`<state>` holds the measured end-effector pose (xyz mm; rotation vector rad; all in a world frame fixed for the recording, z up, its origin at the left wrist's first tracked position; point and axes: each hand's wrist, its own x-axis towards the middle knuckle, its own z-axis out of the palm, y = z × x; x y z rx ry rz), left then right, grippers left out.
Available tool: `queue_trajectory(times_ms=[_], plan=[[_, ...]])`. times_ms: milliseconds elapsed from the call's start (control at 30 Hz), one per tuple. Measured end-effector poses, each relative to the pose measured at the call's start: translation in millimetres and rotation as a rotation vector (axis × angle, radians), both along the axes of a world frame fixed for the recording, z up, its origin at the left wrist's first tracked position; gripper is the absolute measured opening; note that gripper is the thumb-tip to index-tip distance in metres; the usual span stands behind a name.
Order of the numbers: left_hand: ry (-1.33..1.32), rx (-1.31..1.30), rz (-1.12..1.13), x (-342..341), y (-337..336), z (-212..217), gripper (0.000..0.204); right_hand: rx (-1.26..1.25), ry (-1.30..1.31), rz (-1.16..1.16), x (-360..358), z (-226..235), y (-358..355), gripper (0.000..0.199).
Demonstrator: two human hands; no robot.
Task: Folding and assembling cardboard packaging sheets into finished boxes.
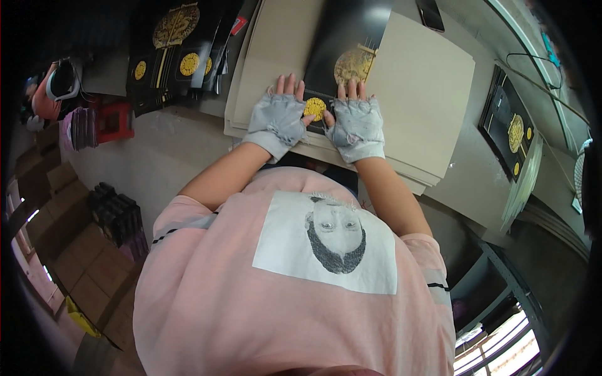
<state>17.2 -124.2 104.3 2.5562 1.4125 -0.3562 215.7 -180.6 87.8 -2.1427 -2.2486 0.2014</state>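
A glossy black printed sheet point(342, 34) with gold emblems lies lengthwise on a stack of large beige boards point(429, 81). My left hand point(279, 119), in a grey fingerless glove, rests with fingers stretched forward at the sheet's left edge; its thumb touches near the round gold emblem point(315, 109). My right hand point(356, 122), gloved the same way, lies over the near right part of the sheet, fingers straight and pointing away from me. Its fingertips reach the larger gold design point(355, 64). Neither hand grips anything.
Several black and gold printed sheets point(179, 62) are piled at the far left, beside a red plastic stool point(115, 120). More black printed pieces point(511, 125) lie at the right. A phone point(430, 15) sits at the back. Cardboard boxes point(88, 263) stand on the left.
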Motion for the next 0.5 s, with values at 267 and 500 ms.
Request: queue_trajectory(times_ms=[267, 500], plan=[[-0.061, 0.110, 0.046, 32.3, 43.6, -18.4, 0.086, -0.058, 0.019, 0.010, 4.3, 4.1, 2.1, 0.077], [-0.150, 0.213, 0.130, 98.5, 167.0, -25.2, 0.078, -0.224, 0.051, 0.018, 9.3, 8.1, 9.3, 0.078]])
